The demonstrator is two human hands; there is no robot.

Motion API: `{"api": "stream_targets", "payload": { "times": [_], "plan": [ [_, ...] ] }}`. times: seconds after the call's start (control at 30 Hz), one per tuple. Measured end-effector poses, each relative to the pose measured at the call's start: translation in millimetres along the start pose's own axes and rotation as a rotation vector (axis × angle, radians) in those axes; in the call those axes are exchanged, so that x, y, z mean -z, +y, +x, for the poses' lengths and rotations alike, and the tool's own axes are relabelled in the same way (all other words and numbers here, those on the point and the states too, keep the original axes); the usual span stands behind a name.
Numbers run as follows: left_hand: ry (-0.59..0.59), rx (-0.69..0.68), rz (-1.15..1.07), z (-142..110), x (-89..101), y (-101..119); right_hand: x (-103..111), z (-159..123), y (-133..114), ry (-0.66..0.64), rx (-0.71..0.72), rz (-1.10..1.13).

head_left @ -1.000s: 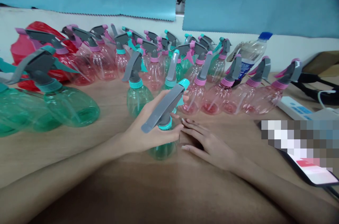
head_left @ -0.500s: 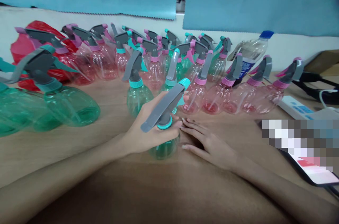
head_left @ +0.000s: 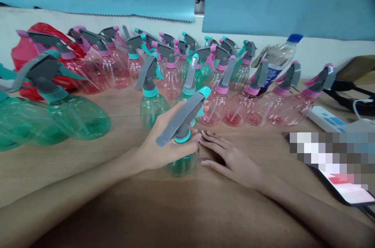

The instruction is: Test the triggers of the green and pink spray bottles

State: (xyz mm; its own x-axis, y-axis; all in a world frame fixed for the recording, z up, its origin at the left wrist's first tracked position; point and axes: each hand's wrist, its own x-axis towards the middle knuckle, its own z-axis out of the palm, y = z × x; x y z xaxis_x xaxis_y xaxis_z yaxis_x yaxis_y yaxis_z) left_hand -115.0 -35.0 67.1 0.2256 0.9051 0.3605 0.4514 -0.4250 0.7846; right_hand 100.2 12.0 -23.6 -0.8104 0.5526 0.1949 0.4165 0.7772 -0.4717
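My left hand (head_left: 164, 142) is wrapped round the neck of a green spray bottle (head_left: 181, 162) with a grey trigger head (head_left: 181, 119) and teal collar. The bottle stands on the wooden table (head_left: 123, 150) in front of me. My right hand (head_left: 231, 160) lies flat on the table just right of the bottle, fingers stretched out toward its base and holding nothing.
Several pink and green spray bottles (head_left: 170, 72) stand in rows behind. Large green bottles (head_left: 76, 117) sit at the left by a red bag (head_left: 26, 50). A clear water bottle (head_left: 277, 58), a power strip (head_left: 331, 119), cables and a phone (head_left: 348, 191) lie at the right.
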Motion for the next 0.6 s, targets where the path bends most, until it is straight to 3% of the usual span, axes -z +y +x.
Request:
{"api": "stream_targets", "payload": {
  "times": [0.4,0.6],
  "plan": [
    [0.030,-0.009,0.041,-1.4,-1.9,-3.4,0.9,0.1,-1.5,0.004,-0.010,0.012],
    [0.046,0.062,0.097,-0.7,-1.2,6.8,-0.1,0.3,0.5,-0.012,-0.004,-0.002]
  ]
}}
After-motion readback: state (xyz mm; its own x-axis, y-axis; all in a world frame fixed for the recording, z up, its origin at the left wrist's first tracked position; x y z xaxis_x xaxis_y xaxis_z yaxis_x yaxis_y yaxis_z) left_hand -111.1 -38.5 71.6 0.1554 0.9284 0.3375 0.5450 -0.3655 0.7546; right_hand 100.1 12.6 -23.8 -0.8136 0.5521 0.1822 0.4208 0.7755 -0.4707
